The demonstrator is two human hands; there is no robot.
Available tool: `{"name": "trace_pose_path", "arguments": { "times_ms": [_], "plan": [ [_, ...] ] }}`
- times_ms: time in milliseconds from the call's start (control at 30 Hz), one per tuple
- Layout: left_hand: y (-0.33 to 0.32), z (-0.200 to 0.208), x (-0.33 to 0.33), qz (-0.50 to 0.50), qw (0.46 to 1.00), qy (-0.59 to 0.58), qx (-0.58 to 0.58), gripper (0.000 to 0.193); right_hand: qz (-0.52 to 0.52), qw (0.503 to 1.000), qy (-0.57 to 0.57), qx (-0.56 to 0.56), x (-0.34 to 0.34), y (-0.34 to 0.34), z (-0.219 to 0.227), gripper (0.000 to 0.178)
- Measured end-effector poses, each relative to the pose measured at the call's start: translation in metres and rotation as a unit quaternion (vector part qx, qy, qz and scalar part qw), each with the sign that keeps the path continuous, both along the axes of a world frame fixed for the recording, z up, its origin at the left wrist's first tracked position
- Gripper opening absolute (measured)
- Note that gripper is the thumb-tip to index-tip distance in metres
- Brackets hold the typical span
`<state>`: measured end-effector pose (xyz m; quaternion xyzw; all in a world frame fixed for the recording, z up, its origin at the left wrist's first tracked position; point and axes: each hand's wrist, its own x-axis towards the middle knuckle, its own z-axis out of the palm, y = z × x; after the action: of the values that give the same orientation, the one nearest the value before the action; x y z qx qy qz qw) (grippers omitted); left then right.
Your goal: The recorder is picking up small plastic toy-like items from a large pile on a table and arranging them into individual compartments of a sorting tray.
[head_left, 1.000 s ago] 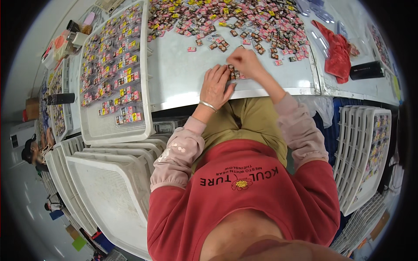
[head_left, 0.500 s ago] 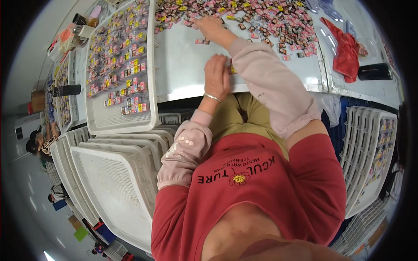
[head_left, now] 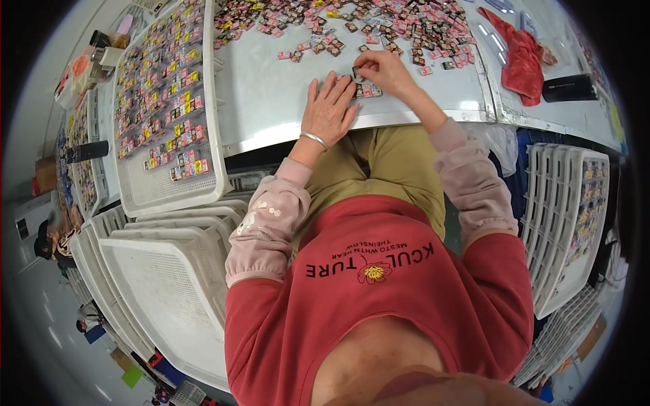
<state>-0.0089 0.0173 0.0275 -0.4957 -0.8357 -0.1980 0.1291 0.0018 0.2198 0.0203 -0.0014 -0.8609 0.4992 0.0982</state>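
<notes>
On the white worktable [head_left: 264,95], my left hand [head_left: 326,109] lies flat with its fingers spread, its fingertips beside a short row of small printed rectangular pieces [head_left: 369,91]. My right hand [head_left: 394,74] is closed in a pinch just above that row. Between its thumb and fingertips is a small dark rectangular piece [head_left: 356,76], partly hidden by the fingers. Several loose pieces [head_left: 333,46] in pink and black lie a little beyond both hands.
A wide pile of such pieces [head_left: 433,27] covers the table's far side. At left, a white tray [head_left: 220,135] bears rows of grouped pieces, above stacked trays [head_left: 156,284]. At right are a red cloth [head_left: 521,74], a black box [head_left: 569,88] and more upright trays [head_left: 562,230].
My right hand has come back from the far pile to the row near the table edge. My left hand has flattened and spread its fingers. The view has shifted slightly.
</notes>
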Motion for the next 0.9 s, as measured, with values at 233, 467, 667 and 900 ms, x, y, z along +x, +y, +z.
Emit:
{"name": "trace_pose_path", "arguments": {
  "times_ms": [233,467,667,900],
  "plan": [
    [0.0,-0.008,-0.002,-0.016,0.999,-0.033,0.0,0.041,-0.014,0.985,0.11,0.133,0.014,-0.006,-0.005,0.01],
    [-0.005,-0.009,-0.002,0.001,0.993,-0.088,0.078,0.038,-0.002,0.966,0.174,0.191,0.021,-0.013,0.005,0.01],
    [-0.004,-0.015,-0.006,0.0,0.989,-0.113,0.099,0.035,-0.003,0.99,0.07,0.121,0.018,-0.004,-0.003,0.009],
    [-0.005,-0.014,-0.007,0.111,0.979,-0.067,0.155,0.035,-0.015,0.993,0.032,0.115,0.021,0.003,0.009,0.021]
  ]
}}
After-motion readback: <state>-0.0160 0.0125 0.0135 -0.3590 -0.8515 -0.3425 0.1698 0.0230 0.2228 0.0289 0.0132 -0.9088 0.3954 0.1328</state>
